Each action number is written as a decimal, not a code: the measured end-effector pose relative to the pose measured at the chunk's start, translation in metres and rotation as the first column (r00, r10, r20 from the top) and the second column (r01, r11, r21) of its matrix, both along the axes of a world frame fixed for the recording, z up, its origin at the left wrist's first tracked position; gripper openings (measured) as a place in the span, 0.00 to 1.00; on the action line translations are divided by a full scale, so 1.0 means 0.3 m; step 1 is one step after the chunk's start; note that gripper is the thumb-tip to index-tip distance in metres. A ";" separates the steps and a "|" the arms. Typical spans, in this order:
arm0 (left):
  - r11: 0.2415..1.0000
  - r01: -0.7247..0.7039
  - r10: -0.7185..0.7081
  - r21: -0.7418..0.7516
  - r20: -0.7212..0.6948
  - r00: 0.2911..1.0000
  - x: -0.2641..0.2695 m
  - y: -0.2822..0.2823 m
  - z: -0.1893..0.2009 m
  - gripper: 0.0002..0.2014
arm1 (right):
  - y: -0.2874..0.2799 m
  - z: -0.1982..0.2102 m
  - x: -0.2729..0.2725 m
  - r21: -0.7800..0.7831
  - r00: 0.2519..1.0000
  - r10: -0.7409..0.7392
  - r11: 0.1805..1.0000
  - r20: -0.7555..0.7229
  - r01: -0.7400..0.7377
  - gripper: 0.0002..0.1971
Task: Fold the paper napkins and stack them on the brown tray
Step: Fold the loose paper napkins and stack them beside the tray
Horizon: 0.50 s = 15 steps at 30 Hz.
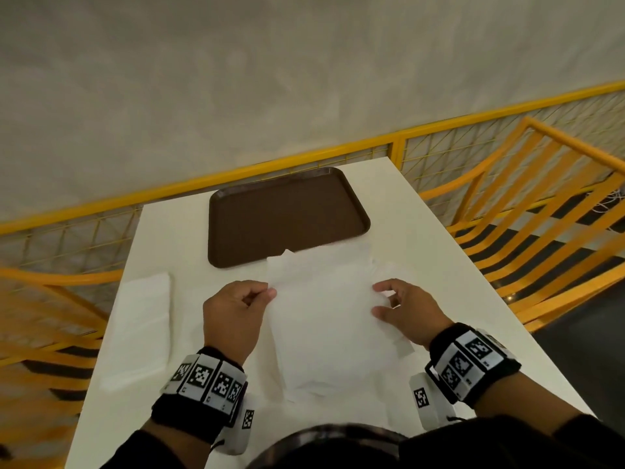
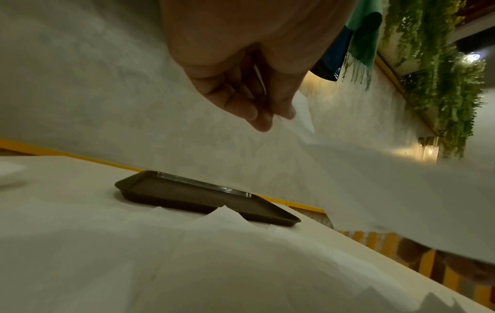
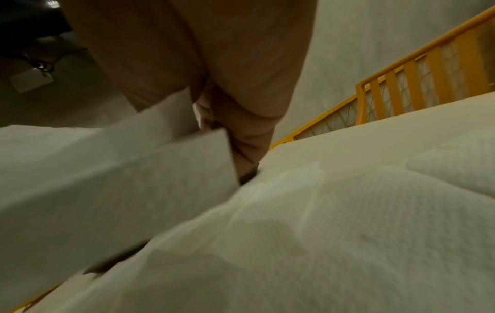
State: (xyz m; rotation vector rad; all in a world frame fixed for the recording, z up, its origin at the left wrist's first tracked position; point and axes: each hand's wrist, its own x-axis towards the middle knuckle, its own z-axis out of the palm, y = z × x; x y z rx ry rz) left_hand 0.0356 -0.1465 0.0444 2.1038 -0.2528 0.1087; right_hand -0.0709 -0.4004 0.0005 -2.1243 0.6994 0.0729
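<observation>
A person's two hands hold one white paper napkin [image 1: 321, 299] lifted above a white worktop [image 1: 422, 238]. The left hand [image 1: 233, 313] pinches the napkin's left edge between thumb and fingertips. The right hand [image 1: 406, 309] grips the right edge with curled fingers. More loose napkins [image 1: 338, 377] lie spread on the worktop under the raised one. A separate stack of napkins [image 1: 142, 326] sits at the near left of the worktop. The brown tray [image 1: 287, 214] lies at the far middle of the worktop, with nothing on it, and one napkin's far corner overlaps its near rim.

Only the head view shows both hands, both marker-covered wristbands and the whole layout. The left wrist view shows the left hand [image 2: 249, 84] from below, its fingertips [image 2: 261, 120] closed on the sheet, with the tray [image 2: 187, 190] beyond. It alone shows hanging green plants [image 2: 442, 84] and a teal cloth [image 2: 367, 31] high on the wall. The right wrist view is blurred; it shows the right hand [image 3: 214, 84] with the napkin's edge [image 3: 160, 158] against it, and the textured paper lying below.

A yellow railing [image 1: 338, 154] runs behind the worktop, before a pale grey wall. Yellow slatted chairs [image 1: 541, 198] stand at the right.
</observation>
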 end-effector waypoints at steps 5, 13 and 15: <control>0.994 0.105 -0.103 -0.033 0.043 0.994 -0.008 -0.001 0.004 0.14 | 0.000 0.003 0.004 0.011 0.991 0.080 0.997 -0.103 -0.079 0.34; 0.919 0.331 -0.357 -0.214 -0.097 0.929 0.033 0.031 0.048 0.11 | 0.005 0.084 0.056 0.166 0.977 0.011 0.985 0.213 -0.047 0.30; 0.894 0.333 -0.381 -0.299 -0.121 0.916 0.042 0.033 0.079 0.13 | 0.005 0.104 0.072 0.276 0.966 -0.029 0.960 0.256 -0.044 0.30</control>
